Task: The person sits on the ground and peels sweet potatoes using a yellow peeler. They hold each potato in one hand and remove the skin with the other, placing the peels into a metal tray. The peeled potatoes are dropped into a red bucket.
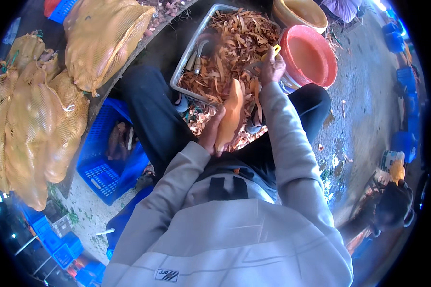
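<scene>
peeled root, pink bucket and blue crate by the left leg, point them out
Peeled root [232,114]: head view, middle of its flesh.
Pink bucket [330,62]: head view, right side of its rim.
Blue crate [100,182]: head view, latticed lower end.

Soft light, upper-right glare, dim lower left, fisheye-bent edges
</scene>
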The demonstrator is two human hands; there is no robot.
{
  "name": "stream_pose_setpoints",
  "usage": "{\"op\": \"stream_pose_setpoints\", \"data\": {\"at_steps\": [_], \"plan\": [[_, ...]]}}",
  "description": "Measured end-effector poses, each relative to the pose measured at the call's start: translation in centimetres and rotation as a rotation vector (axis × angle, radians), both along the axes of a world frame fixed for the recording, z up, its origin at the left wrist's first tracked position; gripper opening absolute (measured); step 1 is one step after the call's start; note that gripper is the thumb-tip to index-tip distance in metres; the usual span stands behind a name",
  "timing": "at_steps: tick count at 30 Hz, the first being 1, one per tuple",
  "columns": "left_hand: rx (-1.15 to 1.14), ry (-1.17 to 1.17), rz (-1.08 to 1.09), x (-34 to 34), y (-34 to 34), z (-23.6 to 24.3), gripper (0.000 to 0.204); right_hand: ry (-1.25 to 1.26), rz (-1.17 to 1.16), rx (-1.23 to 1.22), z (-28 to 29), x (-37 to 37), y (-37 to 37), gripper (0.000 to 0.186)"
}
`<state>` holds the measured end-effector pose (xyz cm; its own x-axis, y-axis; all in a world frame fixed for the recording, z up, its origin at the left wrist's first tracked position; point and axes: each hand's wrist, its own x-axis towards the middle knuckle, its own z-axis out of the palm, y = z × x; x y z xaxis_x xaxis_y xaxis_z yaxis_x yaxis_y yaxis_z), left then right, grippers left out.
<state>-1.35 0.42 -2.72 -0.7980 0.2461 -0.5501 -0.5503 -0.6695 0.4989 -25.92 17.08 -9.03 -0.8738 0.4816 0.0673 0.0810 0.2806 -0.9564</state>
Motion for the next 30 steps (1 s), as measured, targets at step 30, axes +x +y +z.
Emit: {"op": "stream_pose_setpoints", "data": {"at_steps": [30], "plan": [[0.372, 0.248, -0.264, -0.2, -0.9, 0.5, 0.065, -0.103, 0.161, 0.049, 0.1, 1.6, -4.5, 0.063]]}}
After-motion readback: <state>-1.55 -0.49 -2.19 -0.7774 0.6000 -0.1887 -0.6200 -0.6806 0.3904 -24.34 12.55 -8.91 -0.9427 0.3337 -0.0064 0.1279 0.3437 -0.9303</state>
